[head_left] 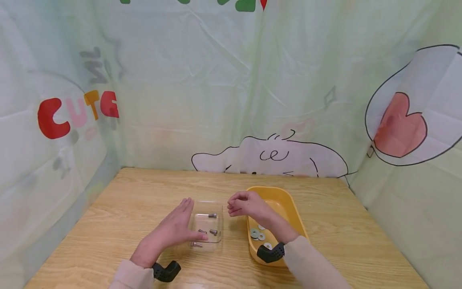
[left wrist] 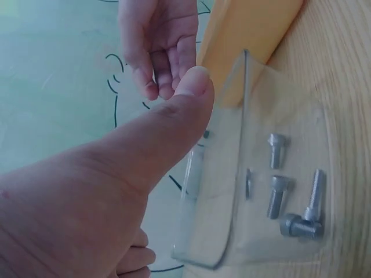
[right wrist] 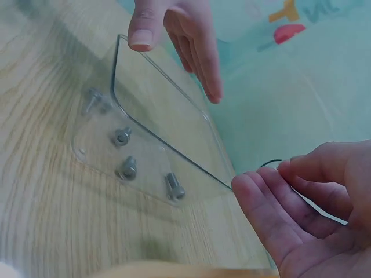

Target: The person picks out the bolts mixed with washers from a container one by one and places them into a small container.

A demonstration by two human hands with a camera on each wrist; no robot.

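A clear plastic box (head_left: pixel 215 223) holds several silver socket-head bolts (left wrist: pixel 278 197). My left hand (head_left: pixel 177 224) is at the left side of this box, fingers straight and the thumb reaching over its near end. Between the box and a yellow-orange tray, my right hand (head_left: pixel 247 204) hovers with fingers loosely bent. Its thumb tip is close to the fingers in the right wrist view, and no object shows between them. Several flat metal washers (head_left: pixel 254 233) lie inside the yellow-orange tray (head_left: pixel 294 214), partly hidden under my right forearm.
Both containers stand on a wooden table (head_left: pixel 144 200), the tray to the right of the box. A pale printed curtain (head_left: pixel 180 100) hangs behind the table and along both sides. Black bands (head_left: pixel 167 271) are on both wrists.
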